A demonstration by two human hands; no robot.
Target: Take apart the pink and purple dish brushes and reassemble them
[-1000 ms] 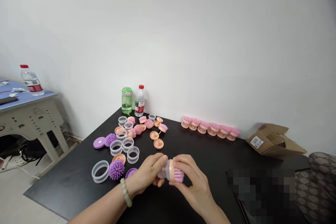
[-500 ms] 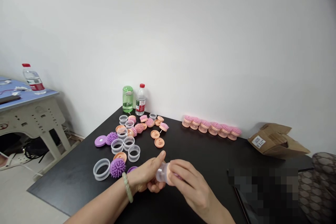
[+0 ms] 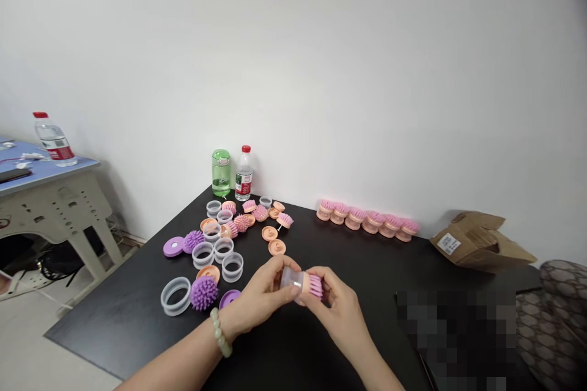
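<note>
"Pink-bristled, round brush head with a peach plastic rim (image 3: 306, 284): where was it?"

"At six o'clock in the view, over the matte black tabletop (image 3: 376, 263), against a clear, waisted plastic ring (image 3: 293, 278)."

"And the fingers?"

"Left hand's (image 3: 263, 293) were clamped on the ring, right hand's (image 3: 337, 308) on the brush head."

"What made for good handling?"

"Square alignment and even pressure, I judged, on the stiff rim; the bristles looked likely to bend. The ring seemed slick, so it wanted a firm hold."

"What lay about?"

"From the hands: loose see-through rings (image 3: 224, 258) at ten o'clock, shallow peach discs (image 3: 277, 247) at eleven, a knobbly purple brush head (image 3: 203, 293) at nine, six pink-bristled brushes (image 3: 362, 221) lined up between one and two."
</note>
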